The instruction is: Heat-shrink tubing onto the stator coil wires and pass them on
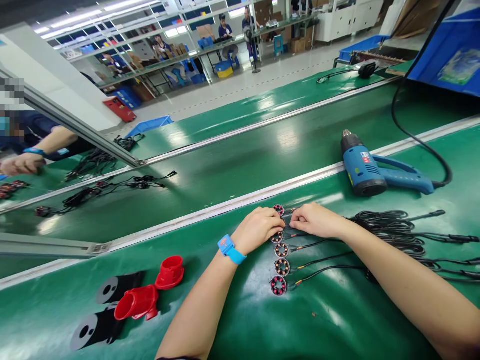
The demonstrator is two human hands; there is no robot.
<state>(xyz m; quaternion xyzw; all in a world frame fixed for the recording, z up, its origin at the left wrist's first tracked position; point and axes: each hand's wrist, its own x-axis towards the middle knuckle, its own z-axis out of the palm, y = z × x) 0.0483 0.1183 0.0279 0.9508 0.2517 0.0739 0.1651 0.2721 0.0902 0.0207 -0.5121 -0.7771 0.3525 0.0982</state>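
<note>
A column of small round motor stators with red and copper-coloured windings lies on the green bench; the lowest stator [278, 285] shows fully. My left hand [260, 227], a blue wrist strap [231, 249] on its wrist, closes its fingers over a stator near the top of the column, mostly covering it. Just to the right, my right hand [317, 220] is closed in a pinch beside that stator's wire side. What its fingertips hold is hidden. Thin leads run rightward from the stators to a bundle of black cables [390, 230], partly behind my right forearm.
A blue heat gun [363, 167] lies behind the cables, its cord rising to the right. Red plastic housings [138, 302] and black cylindrical parts [99, 327] stand at left. A metal rail [240, 206] crosses the bench. Across it, a co-worker's hand [22, 164] is near cables.
</note>
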